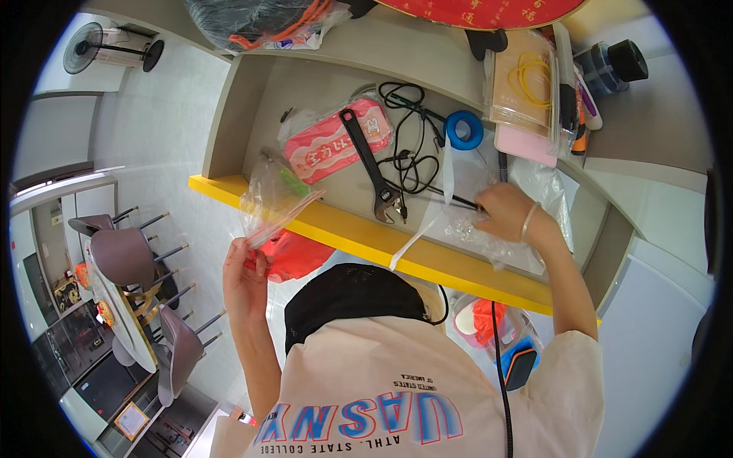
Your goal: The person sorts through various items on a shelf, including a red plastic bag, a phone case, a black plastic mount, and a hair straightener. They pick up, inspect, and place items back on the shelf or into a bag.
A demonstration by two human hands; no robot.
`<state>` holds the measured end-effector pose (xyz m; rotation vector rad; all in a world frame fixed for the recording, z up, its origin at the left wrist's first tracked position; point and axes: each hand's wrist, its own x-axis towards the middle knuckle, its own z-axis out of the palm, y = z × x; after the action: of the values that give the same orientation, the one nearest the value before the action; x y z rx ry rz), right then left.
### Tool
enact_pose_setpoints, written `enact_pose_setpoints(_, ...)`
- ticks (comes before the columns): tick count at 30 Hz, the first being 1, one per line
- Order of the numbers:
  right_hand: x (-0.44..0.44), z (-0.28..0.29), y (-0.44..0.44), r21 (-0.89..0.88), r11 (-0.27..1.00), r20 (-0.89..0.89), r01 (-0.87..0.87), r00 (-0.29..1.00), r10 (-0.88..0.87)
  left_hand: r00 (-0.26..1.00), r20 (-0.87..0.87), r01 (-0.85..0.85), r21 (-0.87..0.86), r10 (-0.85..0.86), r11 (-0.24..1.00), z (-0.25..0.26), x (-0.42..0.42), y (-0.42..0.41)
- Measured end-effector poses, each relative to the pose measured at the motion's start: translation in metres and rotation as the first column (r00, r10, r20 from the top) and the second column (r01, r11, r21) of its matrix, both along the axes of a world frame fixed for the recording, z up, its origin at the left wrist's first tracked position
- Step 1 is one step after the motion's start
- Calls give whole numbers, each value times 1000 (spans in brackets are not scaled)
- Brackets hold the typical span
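My left hand (245, 268) pinches the edge of a clear zip-lock plastic bag (266, 192) at the drawer's left front; something bright green shows inside it. My right hand (507, 212) is down in the drawer's right part, over crumpled clear plastic bags (464, 229). Its fingertips meet the end of a thin black rod or cable (452, 196), and whether they grip it is hidden. Between my hands lie a black adjustable wrench (369, 160), a pink patterned pouch (320, 149) in clear wrap, and a coiled black cable (421, 172). Behind them is a blue tape roll (464, 130), a white strip hanging from it.
The open drawer has a yellow front edge (343, 229) close to my body. Notebooks with a yellow band (524, 80) are stacked at the back right. A red round object (487, 11) stands on the top behind. Red plastic (298, 255) hangs below the front edge.
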<state>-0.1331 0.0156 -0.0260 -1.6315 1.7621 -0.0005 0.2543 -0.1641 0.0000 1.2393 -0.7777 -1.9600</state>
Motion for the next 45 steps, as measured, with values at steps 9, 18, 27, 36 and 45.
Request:
enact_pose_setpoints(9,-15,76,77,241,945,-295,222,944,-146,960,-254,-144,-107,113,984,39,15,-7)
enact_pose_setpoints(18,-5,129,113,-20,694,240,720,677,-696,752,-597,-523,-283,279,804,127,77,-4)
enact_pose_setpoints(27,94,165,80,-102,507,477,856,490,-730,809,-530,-481,-353,252,802,93,173,-6)
enact_pose_setpoints(36,259,80,-23,469,824,385,317,767,-514,951,-57,-304,-19,302,953,4,245,-2)
enact_pose_setpoints(45,311,-226,-54,960,56,-54,275,375,-925,901,383,-311,251,201,917,-150,309,93)
